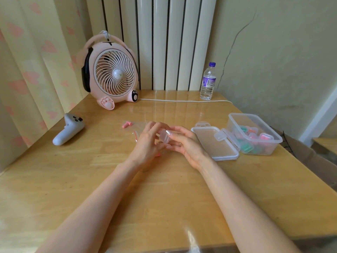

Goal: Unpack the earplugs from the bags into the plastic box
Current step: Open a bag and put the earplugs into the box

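Between left hand (145, 146) and right hand (186, 145), above the desk (109, 179), a small clear case (163, 137) is being pinched by both. Pink earplugs (125, 124) are lying by the bag (138, 125) behind. Likely mid-unpacking — next is carrying the case right into the box (269, 127).

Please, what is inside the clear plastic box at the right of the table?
The plastic box holds small clear cases with green, pink and orange contents. Those underneath are covered, so their number cannot be told.
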A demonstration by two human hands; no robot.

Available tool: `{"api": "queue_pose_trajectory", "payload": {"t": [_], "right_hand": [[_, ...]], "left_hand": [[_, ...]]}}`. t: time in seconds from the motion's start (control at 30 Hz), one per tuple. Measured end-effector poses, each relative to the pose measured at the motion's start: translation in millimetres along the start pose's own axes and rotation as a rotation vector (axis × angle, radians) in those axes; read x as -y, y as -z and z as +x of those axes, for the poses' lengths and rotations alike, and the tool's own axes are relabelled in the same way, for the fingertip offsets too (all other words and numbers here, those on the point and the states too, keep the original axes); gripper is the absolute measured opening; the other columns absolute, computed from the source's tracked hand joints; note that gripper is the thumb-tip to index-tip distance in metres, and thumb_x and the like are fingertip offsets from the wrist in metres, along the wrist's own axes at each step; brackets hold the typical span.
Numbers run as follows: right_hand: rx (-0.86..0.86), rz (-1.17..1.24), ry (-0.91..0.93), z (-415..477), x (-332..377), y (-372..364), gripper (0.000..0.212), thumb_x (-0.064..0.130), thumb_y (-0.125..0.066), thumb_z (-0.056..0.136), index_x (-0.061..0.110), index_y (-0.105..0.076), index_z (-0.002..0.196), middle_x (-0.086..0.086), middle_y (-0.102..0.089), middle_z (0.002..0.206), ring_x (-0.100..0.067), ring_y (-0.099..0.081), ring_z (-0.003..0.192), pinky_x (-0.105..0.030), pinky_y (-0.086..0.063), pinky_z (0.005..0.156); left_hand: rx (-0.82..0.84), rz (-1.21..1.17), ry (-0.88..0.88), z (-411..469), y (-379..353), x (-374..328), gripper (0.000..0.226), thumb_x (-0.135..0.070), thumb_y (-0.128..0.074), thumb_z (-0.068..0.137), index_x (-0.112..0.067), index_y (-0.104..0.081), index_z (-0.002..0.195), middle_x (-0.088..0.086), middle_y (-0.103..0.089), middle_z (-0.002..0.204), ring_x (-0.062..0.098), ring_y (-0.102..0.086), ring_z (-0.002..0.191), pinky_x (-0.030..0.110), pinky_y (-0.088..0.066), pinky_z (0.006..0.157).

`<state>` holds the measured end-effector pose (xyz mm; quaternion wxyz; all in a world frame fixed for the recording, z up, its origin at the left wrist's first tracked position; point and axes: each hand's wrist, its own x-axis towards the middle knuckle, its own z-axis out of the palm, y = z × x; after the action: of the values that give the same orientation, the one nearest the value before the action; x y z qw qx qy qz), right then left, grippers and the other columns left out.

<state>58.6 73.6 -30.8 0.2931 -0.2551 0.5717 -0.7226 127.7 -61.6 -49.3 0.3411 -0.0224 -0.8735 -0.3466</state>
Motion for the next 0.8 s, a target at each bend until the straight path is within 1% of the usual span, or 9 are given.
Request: {"api": "queue_pose_trajectory", "payload": {"t": [0.07,0.17,0.23,0.3,0.43,0.53,0.6,0.7,0.8], "right_hand": [[-0.006,0.011,0.012,0,1,0,0.036,0.002,-0.061,0.087,0.009,-0.056,0.121,-0.013,-0.067,0.106,-0.020,-0.065,0.089,-0.025,-0.053,0.075],[0.021,0.037,0.014,1,-1,0,0.039,-0.006,-0.060,0.083,0.012,-0.059,0.117,-0.013,-0.064,0.106,-0.022,-0.061,0.093,-0.029,-0.052,0.084],[0.032,0.052,0.006,1,-1,-2,0.039,-0.007,-0.060,0.082,0.012,-0.059,0.116,-0.013,-0.064,0.105,-0.022,-0.062,0.092,-0.030,-0.052,0.084],[0.036,0.066,-0.001,1,-1,-3,0.037,-0.007,-0.060,0.083,0.010,-0.059,0.116,-0.010,-0.066,0.102,-0.019,-0.065,0.086,-0.028,-0.052,0.081],[0.027,0.031,-0.001,0,-3,-3,0.034,-0.005,-0.064,0.082,0.015,-0.061,0.109,-0.005,-0.068,0.097,-0.015,-0.066,0.084,-0.026,-0.052,0.080],[0.036,0.028,-0.004,0,-4,-4,0.034,-0.002,-0.066,0.081,0.014,-0.061,0.111,-0.007,-0.067,0.100,-0.017,-0.065,0.087,-0.031,-0.051,0.089],[0.050,0.068,-0.009,1,-3,-4,0.029,0.005,-0.065,0.085,0.009,-0.060,0.113,-0.009,-0.067,0.101,-0.019,-0.064,0.088,-0.037,-0.049,0.093],[0.060,0.142,-0.005,2,-1,-2,0.020,0.011,-0.059,0.090,0.005,-0.062,0.109,-0.013,-0.066,0.099,-0.021,-0.062,0.082,-0.038,-0.052,0.091],[0.046,0.147,-0.023,1,0,0,0.018,0.010,-0.058,0.090,0.005,-0.062,0.107,-0.016,-0.065,0.097,-0.020,-0.063,0.077,-0.037,-0.056,0.083]], "left_hand": [[-0.035,-0.022,0.015,0,-1,0,0.044,-0.014,-0.080,0.070,-0.014,-0.055,0.107,0.003,-0.053,0.106,0.000,-0.052,0.092,0.013,-0.044,0.078],[-0.113,0.042,0.027,0,-1,-1,0.032,-0.017,-0.077,0.073,-0.013,-0.054,0.096,0.000,-0.054,0.098,-0.002,-0.051,0.084,0.025,-0.046,0.073],[-0.127,0.065,0.029,-1,0,-2,0.030,-0.018,-0.076,0.074,-0.013,-0.053,0.094,-0.002,-0.053,0.095,0.000,-0.051,0.081,0.029,-0.048,0.071],[-0.114,0.077,0.007,-1,-1,-2,0.031,-0.018,-0.076,0.074,-0.010,-0.055,0.095,-0.002,-0.053,0.095,0.007,-0.053,0.080,0.033,-0.050,0.071],[-0.105,0.096,-0.011,-1,-4,0,0.032,-0.018,-0.076,0.074,-0.009,-0.055,0.096,0.001,-0.054,0.096,0.016,-0.054,0.083,0.041,-0.052,0.070],[-0.112,0.117,-0.025,-1,-3,-1,0.030,-0.018,-0.075,0.075,-0.008,-0.056,0.095,0.002,-0.055,0.094,0.017,-0.054,0.082,0.040,-0.051,0.071],[-0.113,0.112,-0.044,0,0,-4,0.033,-0.024,-0.076,0.074,-0.006,-0.059,0.095,0.002,-0.056,0.092,0.015,-0.054,0.080,0.034,-0.050,0.072],[-0.097,0.121,-0.066,2,5,-8,0.042,-0.036,-0.072,0.071,-0.003,-0.063,0.095,0.005,-0.060,0.089,0.015,-0.055,0.078,0.027,-0.047,0.071],[-0.073,0.119,-0.070,2,7,-8,0.040,-0.034,-0.076,0.071,-0.003,-0.063,0.094,0.004,-0.060,0.089,0.017,-0.057,0.078,0.031,-0.050,0.071]]}}
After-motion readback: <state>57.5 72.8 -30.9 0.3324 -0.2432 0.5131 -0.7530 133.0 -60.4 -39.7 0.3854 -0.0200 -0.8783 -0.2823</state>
